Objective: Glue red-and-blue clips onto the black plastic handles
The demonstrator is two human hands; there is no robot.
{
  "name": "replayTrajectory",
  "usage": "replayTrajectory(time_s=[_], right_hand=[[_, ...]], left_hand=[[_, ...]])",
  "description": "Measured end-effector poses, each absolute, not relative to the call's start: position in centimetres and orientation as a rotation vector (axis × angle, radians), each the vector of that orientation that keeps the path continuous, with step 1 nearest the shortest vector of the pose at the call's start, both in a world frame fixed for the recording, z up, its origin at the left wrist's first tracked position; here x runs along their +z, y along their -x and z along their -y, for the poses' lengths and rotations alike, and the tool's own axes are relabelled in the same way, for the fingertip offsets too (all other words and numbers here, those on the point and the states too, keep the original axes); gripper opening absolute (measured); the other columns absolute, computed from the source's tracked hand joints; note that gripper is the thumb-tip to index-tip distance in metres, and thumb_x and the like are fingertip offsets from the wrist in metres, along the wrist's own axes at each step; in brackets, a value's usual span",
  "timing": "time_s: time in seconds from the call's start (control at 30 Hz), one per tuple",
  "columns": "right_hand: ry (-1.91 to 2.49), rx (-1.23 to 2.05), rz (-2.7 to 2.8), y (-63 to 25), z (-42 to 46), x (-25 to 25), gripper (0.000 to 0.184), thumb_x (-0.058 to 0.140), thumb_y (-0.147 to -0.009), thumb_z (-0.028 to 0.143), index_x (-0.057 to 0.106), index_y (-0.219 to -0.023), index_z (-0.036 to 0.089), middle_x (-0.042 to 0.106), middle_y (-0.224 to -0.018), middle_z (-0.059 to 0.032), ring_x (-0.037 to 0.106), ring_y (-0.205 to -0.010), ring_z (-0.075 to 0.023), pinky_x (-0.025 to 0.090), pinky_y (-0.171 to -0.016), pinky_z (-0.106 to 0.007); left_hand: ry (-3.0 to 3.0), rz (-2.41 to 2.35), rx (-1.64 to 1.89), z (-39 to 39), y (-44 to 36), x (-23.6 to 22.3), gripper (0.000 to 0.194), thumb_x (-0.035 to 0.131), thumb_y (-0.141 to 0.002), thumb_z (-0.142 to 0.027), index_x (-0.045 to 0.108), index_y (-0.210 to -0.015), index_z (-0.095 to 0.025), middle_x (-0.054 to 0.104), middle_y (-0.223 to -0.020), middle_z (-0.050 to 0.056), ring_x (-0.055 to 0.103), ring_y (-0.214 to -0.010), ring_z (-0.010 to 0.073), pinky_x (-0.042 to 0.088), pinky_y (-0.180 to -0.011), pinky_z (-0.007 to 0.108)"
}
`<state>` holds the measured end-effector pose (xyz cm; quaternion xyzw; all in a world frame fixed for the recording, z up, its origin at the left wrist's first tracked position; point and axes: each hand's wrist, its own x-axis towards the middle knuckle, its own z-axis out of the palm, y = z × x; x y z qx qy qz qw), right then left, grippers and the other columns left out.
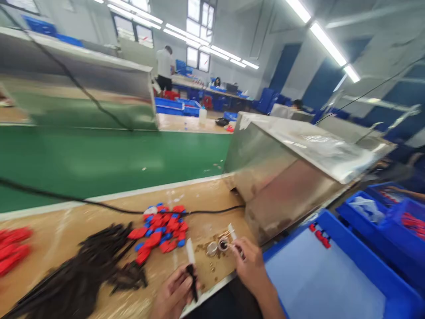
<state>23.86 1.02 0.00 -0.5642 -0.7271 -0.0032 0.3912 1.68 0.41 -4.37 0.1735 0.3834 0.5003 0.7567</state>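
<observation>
My left hand, at the bench's front edge, is closed around a narrow black part, which stands roughly upright between thumb and fingers. My right hand has its fingers pinched together at a small round pot with dark contents. Whatever those fingertips hold is too small and blurred to make out. Beside the pot lies a round pale lid or dish. Small brass-coloured bits are scattered in front of it. Left of these sits a pile of red and blue pieces.
Long black strips are heaped at left, near more red pieces. A black cable crosses the bench to a metal box-like housing. A blue tray at right holds several red-and-black parts. Other people are farther off.
</observation>
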Motion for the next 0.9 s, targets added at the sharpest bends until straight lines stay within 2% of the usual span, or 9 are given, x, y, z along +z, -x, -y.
replayTrajectory(time_s=[0.07, 0.23, 0.33, 0.53, 0.67, 0.8, 0.9], right_hand=[[1.412, 0.066, 1.818, -24.2, -1.3, -0.2, 0.023, 0.051, -0.107, 0.030, 0.070, -0.096, 0.022, 0.073, -0.081, -0.0048, 0.069, -0.070, -0.0182, 0.054, -0.064, -0.028], [1.410, 0.157, 1.806, -24.9, -2.2, -0.9, 0.017, 0.056, -0.103, 0.028, 0.070, -0.097, 0.022, 0.073, -0.082, -0.0041, 0.069, -0.069, -0.0171, 0.054, -0.062, -0.027], [1.420, 0.175, 1.777, -24.9, -2.3, -0.5, 0.017, 0.057, -0.103, 0.030, 0.070, -0.095, 0.022, 0.074, -0.082, -0.0031, 0.070, -0.070, -0.0162, 0.055, -0.062, -0.025], [1.584, 0.363, 1.491, -24.9, -2.3, -0.9, 0.035, 0.062, -0.096, 0.053, 0.072, -0.085, 0.021, 0.073, -0.070, -0.0029, 0.066, -0.058, -0.0168, 0.054, -0.055, -0.026], [1.593, 0.653, 1.044, -24.8, -2.7, -1.6, 0.053, 0.076, -0.077, 0.071, 0.071, -0.078, 0.019, 0.072, -0.067, -0.0053, 0.063, -0.055, -0.0162, 0.051, -0.049, -0.025], [1.489, 0.888, 0.628, -24.5, -3.5, -1.6, 0.059, 0.095, -0.051, 0.066, 0.071, -0.072, 0.017, 0.072, -0.067, -0.0047, 0.058, -0.053, -0.0112, 0.045, -0.042, -0.019], [1.435, 0.965, 0.535, -24.5, -4.1, -1.2, 0.061, 0.098, -0.042, 0.064, 0.070, -0.069, 0.017, 0.070, -0.065, -0.0032, 0.055, -0.051, -0.0089, 0.042, -0.040, -0.016]], left_hand=[[-0.439, -0.744, 1.094, -0.5, -1.8, -3.8, 0.044, 0.099, -0.060, -0.044, 0.081, -0.090, -0.017, 0.068, -0.076, 0.004, 0.064, -0.067, 0.0127, 0.041, -0.051, 0.017], [-0.443, -0.770, 1.103, -1.5, -1.7, -5.0, 0.051, 0.100, -0.055, -0.046, 0.079, -0.088, -0.014, 0.064, -0.076, 0.004, 0.061, -0.062, 0.0127, 0.039, -0.046, 0.018], [-0.449, -0.747, 1.098, -1.7, -1.6, -5.2, 0.048, 0.099, -0.057, -0.043, 0.078, -0.090, -0.014, 0.064, -0.080, 0.004, 0.062, -0.063, 0.0122, 0.040, -0.047, 0.018], [-0.441, -0.699, 1.093, -1.6, -1.7, -5.2, 0.045, 0.098, -0.061, -0.042, 0.077, -0.090, -0.015, 0.065, -0.078, 0.003, 0.060, -0.062, 0.0103, 0.040, -0.048, 0.017], [-0.416, -0.693, 1.086, -1.6, -1.8, -5.0, 0.044, 0.098, -0.063, -0.039, 0.078, -0.092, -0.014, 0.067, -0.080, 0.003, 0.063, -0.063, 0.0102, 0.041, -0.049, 0.016], [-0.358, -0.685, 1.048, -1.8, -2.3, -4.1, 0.043, 0.099, -0.063, -0.034, 0.078, -0.094, -0.013, 0.069, -0.081, 0.003, 0.067, -0.064, 0.0107, 0.042, -0.050, 0.015], [-0.284, -0.669, 1.018, -1.8, -3.2, -3.2, 0.045, 0.101, -0.059, -0.035, 0.078, -0.091, -0.013, 0.069, -0.077, 0.003, 0.068, -0.063, 0.0101, 0.041, -0.049, 0.013]])
